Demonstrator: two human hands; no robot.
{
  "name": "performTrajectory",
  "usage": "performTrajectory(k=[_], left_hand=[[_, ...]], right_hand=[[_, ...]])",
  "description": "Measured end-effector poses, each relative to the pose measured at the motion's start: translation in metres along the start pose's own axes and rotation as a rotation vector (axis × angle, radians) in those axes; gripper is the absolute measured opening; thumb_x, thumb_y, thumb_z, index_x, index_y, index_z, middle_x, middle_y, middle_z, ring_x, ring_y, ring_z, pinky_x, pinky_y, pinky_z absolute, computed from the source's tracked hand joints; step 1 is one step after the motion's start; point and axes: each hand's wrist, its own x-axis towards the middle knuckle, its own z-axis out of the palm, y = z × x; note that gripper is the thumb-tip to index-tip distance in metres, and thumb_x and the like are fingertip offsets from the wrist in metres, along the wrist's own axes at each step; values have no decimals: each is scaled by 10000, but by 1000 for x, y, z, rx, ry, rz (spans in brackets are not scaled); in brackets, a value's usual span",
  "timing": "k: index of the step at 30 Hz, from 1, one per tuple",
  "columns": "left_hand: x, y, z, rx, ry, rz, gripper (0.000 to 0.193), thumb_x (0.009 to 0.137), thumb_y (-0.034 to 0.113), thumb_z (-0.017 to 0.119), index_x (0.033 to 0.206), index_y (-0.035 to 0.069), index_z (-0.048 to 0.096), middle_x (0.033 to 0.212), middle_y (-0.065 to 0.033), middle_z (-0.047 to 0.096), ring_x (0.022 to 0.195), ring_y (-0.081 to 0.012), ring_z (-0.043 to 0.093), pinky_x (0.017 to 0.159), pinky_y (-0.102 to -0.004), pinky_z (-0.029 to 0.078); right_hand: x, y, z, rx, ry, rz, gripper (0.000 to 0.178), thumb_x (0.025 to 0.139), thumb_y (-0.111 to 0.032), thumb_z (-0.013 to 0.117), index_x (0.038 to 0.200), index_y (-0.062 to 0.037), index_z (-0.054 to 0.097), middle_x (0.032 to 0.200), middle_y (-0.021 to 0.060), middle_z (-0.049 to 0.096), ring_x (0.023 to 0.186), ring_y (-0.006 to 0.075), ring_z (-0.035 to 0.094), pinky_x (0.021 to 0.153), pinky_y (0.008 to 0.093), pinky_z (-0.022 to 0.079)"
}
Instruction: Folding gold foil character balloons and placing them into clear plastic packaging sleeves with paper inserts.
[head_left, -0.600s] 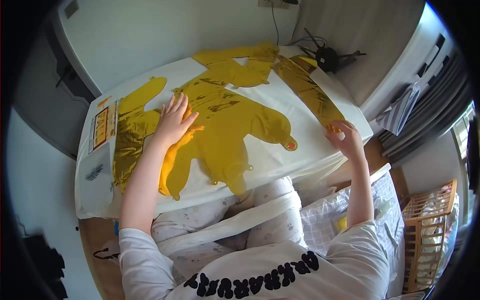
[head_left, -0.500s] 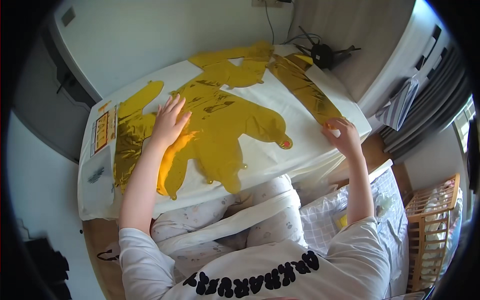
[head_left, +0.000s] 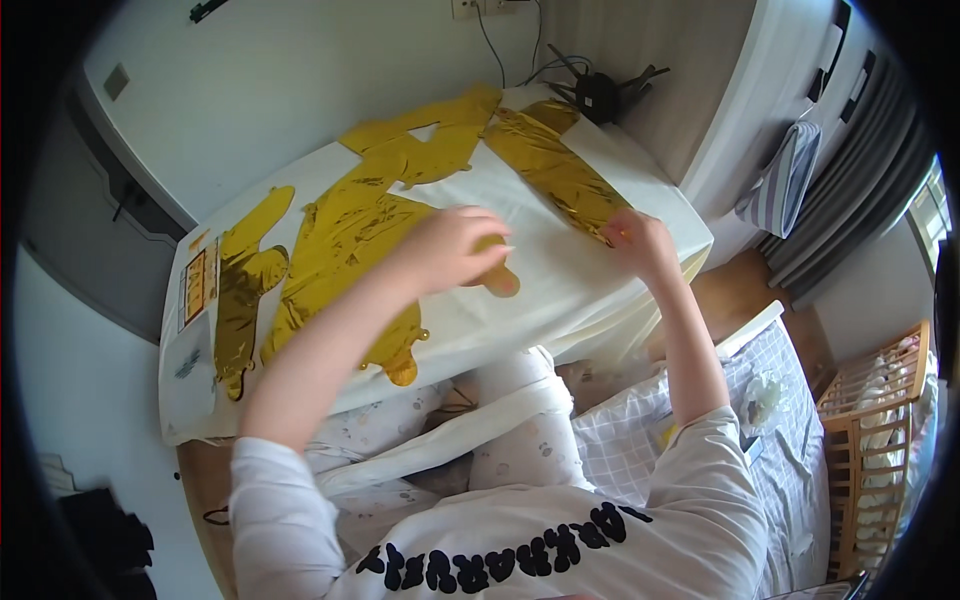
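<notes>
Flat, shiny gold foil balloons lie on a white-covered table. My right hand (head_left: 645, 245) is closed on the near end of a long, straight gold foil balloon (head_left: 560, 170). My left hand (head_left: 450, 248) hangs over the right lobe of a large, many-lobed gold foil balloon (head_left: 350, 240), with fingers bent and the thumb apart from them. The lobe's rounded tip (head_left: 500, 281) shows just below this hand. Another gold foil balloon (head_left: 240, 300) rests at the table's left side, partly crinkled. My left forearm hides some of the large balloon.
A printed card (head_left: 198, 285) and a clear plastic bag (head_left: 188, 375) lie along the left edge of the white tablecloth (head_left: 560, 310). At the back right corner stands a black device with antennas (head_left: 600, 95). A checked bed cover (head_left: 630, 430) and wooden crib (head_left: 870, 400) are at right.
My left hand has lifted and moved right across the large balloon. The left balloon now lies apart from it. My right hand has shifted slightly left, still at the long balloon's end.
</notes>
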Motion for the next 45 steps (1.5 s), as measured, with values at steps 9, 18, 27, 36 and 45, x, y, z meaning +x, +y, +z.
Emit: performTrajectory(k=[9, 18, 27, 36, 45], left_hand=[[107, 58, 133, 17, 384, 88, 361, 903, 196, 705, 1235, 63, 661, 1222, -100, 697, 1111, -325, 669, 946, -442, 547], [113, 55, 148, -158, 474, -9, 320, 946, 188, 700, 1237, 67, 645, 1224, -119, 674, 940, -338, 708, 820, -441, 570], [116, 46, 153, -222, 496, -56, 259, 926, 128, 715, 1172, 48, 704, 1211, -136, 672, 984, -331, 702, 854, -419, 564], [116, 42, 148, -239, 434, -91, 117, 885, 110, 724, 981, 43, 726, 1054, -131, 703, 963, -354, 680, 832, -452, 551], [116, 45, 142, -245, 432, -133, 114, 900, 143, 729, 964, 50, 717, 1055, -121, 704, 952, -348, 680, 809, -451, 547]], right_hand=[[27, 34, -4, 380, -141, 170, 238, 903, -215, 763, 1008, -4, 725, 882, 113, 752, 771, 176, 693, 706, 328, 544], [27, 36, -2, 493, -96, 165, 294, 901, -223, 785, 1072, 1, 703, 914, 109, 753, 788, 156, 682, 686, 308, 534], [43, 32, -7, 573, -126, 251, 266, 918, -206, 792, 1067, -7, 698, 896, 57, 741, 756, 91, 624, 594, 251, 489], [15, 32, -14, 392, -205, -207, 348, 987, -141, 692, 1328, -73, 681, 1220, 99, 689, 1003, 197, 669, 904, 319, 546], [-13, 12, -29, 82, -14, -439, 306, 893, -116, 737, 1199, -133, 732, 1367, 77, 637, 1101, 303, 674, 921, 390, 567]])
